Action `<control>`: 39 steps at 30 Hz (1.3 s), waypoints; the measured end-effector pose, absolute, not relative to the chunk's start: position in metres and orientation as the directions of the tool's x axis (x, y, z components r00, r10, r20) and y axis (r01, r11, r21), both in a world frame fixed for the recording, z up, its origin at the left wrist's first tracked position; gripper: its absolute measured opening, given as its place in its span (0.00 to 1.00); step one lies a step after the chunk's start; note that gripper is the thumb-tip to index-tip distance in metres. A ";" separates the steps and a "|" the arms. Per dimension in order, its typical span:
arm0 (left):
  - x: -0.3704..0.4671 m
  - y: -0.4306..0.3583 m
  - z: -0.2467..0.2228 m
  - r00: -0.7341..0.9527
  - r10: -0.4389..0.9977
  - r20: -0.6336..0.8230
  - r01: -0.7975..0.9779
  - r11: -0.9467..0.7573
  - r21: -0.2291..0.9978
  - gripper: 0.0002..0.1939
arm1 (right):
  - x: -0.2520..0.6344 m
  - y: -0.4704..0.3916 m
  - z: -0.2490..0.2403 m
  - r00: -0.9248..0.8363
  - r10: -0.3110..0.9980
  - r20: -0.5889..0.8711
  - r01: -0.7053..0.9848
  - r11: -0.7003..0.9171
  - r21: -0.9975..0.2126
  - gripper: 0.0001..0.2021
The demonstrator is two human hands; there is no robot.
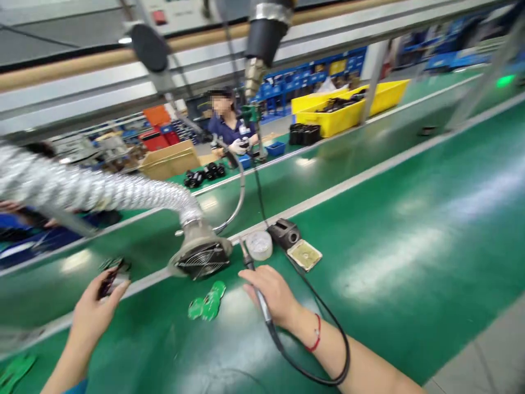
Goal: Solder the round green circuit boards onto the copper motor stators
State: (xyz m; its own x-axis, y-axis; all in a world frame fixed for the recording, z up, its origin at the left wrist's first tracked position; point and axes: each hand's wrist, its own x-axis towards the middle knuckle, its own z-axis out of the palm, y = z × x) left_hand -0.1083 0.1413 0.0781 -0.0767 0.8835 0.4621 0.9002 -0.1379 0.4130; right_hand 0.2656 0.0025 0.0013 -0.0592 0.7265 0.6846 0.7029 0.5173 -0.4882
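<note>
My right hand [273, 293] is closed around the handle of a soldering iron [262, 306], its tip pointing up and away from me beside a white roll of tape [259, 245]. The iron's black cable loops over my wrist. At the left, my left hand [96, 303] grips a small dark part with wires [110, 282]; blur hides its exact kind. Between my hands several green circuit boards [208, 301] lie on the bench. A soldering iron stand [285, 232] with a yellowish sponge tray [304, 255] stands beyond my right hand.
A fume extractor nozzle [200, 251] on a silver duct [94, 186] hangs over the bench between my hands. More green boards [16, 375] lie at lower left. Across the line sits a co-worker [229, 128], near yellow bins [344, 115]. A tool [262, 44] hangs overhead.
</note>
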 end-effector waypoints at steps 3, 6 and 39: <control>-0.097 0.068 0.073 0.050 0.896 0.441 0.825 -0.285 0.487 0.28 | 0.257 -0.005 0.001 -0.120 0.727 0.676 0.612 0.590 -0.527 0.16; -0.053 0.006 0.053 0.342 0.900 0.271 0.760 -0.434 0.484 0.25 | 0.247 -0.015 0.001 -0.149 0.778 0.610 0.574 0.571 -0.587 0.17; -0.034 0.007 -0.011 0.076 0.995 -0.072 0.423 0.033 0.906 0.16 | 0.214 -0.051 -0.004 -0.553 0.821 0.146 0.492 0.463 -0.737 0.19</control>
State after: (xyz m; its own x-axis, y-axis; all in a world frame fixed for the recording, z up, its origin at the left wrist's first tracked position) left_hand -0.0340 0.0071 -0.0114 0.0758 0.9945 -0.0720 0.4225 0.0334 0.9057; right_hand 0.2138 -0.0508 -0.0039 -0.5527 0.8205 0.1459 0.4921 0.4626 -0.7374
